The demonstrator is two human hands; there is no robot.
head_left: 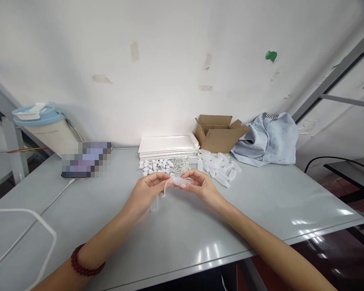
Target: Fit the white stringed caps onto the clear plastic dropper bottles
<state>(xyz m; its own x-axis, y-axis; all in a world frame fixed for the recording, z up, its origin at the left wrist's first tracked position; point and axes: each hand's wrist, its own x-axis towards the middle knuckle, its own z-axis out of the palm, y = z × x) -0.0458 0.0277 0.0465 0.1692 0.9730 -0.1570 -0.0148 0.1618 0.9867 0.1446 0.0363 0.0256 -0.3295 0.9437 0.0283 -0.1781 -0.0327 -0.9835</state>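
Pale wall (170, 105) fills the background, marked with scraps of old tape (134, 51) and a green patch (271, 55) high on the right. Below it lies a glossy grey tabletop (245, 214) that throws back streaks of light near its front edge.

Both hands meet over the middle of the tabletop, around a small tube (183, 181). It is whitish and translucent, frosted rather than clear, and lies roughly sideways between them. Right hand (206, 186): the thumb and fingers are closed on the tube's right part, covering some of it. Left hand (144, 190): thumb and forefinger pinch at the tube's left end, where a narrow white strip (164, 190) curves downward; whether strip and tube are joined cannot be told. A dark red bracelet (86, 260) circles the left wrist. Just beside the left hand shows another translucent piece (154, 204), partly hidden by it.

Beyond the hands, small white caps (157, 165) lie scattered on the left, a tangle of pale cords (181, 165) sits in the middle, and similar frosted tubes (221, 167) are heaped on the right. Behind them come a white stack (168, 145), an open brown carton (220, 139) and light blue cloth (267, 139). Far left stand a blue-lidded cup (44, 131) and a blurred-out phone (87, 159) with a white cable (53, 200).
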